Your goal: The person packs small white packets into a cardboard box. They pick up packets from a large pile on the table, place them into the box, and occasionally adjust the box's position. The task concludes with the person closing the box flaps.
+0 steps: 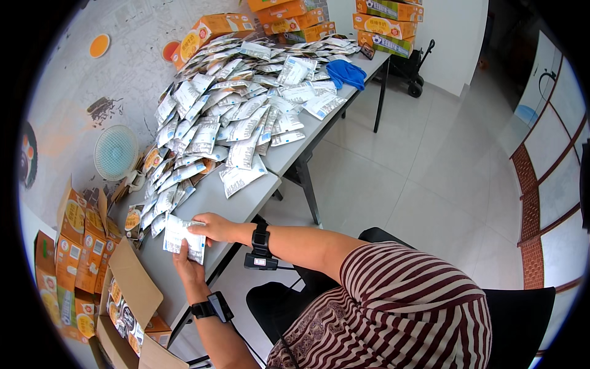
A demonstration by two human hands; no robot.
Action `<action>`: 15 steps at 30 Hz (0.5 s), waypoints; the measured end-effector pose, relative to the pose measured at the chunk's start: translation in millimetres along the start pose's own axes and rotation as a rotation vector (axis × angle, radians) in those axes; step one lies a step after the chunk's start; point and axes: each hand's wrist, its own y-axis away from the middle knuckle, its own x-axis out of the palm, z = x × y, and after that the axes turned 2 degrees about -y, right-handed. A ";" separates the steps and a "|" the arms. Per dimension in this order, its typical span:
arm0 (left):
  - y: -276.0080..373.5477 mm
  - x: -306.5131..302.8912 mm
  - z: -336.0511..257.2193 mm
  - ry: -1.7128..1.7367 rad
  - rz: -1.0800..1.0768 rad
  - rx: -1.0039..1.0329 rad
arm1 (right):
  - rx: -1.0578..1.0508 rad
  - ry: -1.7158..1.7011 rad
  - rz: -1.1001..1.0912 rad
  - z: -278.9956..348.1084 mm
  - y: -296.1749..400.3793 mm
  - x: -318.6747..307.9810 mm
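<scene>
Between my two hands is a white printed sachet (177,236), held just above the near edge of the grey table. My left hand (190,267) grips its lower edge, thumb lying on top. From the right side, my right hand (214,228) pinches the same sachet by its edge. Beyond it a large heap of similar sachets (198,133) spreads over the tabletop, many with their white printed side up. A single sachet (243,176) lies apart near the joint between the two tables.
At lower left stands an open cardboard box (136,272) with packets inside, beside orange cartons (76,244). A small fan (116,152) is by the wall. On the far table are a blue cloth (345,74) and an orange carton (209,34). Stacked cartons (387,27) rise behind.
</scene>
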 end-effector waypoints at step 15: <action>-1.4 -2.1 1.0 0.025 0.014 -0.029 | -0.011 0.019 0.010 1.1 0.7 -1.0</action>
